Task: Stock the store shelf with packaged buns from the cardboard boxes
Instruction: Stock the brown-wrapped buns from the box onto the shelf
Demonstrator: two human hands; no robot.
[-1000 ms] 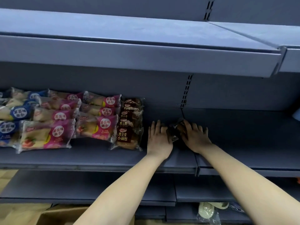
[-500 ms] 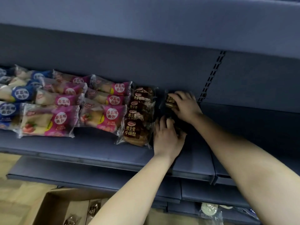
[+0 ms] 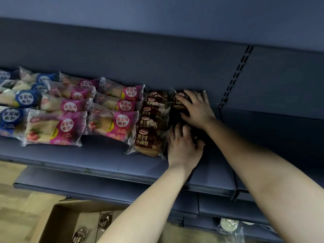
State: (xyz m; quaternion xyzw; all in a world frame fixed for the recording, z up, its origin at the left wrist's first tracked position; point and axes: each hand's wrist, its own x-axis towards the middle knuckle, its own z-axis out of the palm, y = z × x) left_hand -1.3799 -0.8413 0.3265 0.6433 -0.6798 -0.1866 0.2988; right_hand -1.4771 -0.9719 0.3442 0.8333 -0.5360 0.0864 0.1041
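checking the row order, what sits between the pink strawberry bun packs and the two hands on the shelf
In the head view, a column of brown wholewheat bun packs lies between the pink strawberry packs and the left hand and right hand.

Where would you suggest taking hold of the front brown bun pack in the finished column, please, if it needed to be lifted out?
Take the front brown bun pack by its near crimped edge, coming from the shelf's open front. It lies flat, with the pack behind overlapping its far end, pink packs to its left and the left hand at its right, so only the front is free for fingers.
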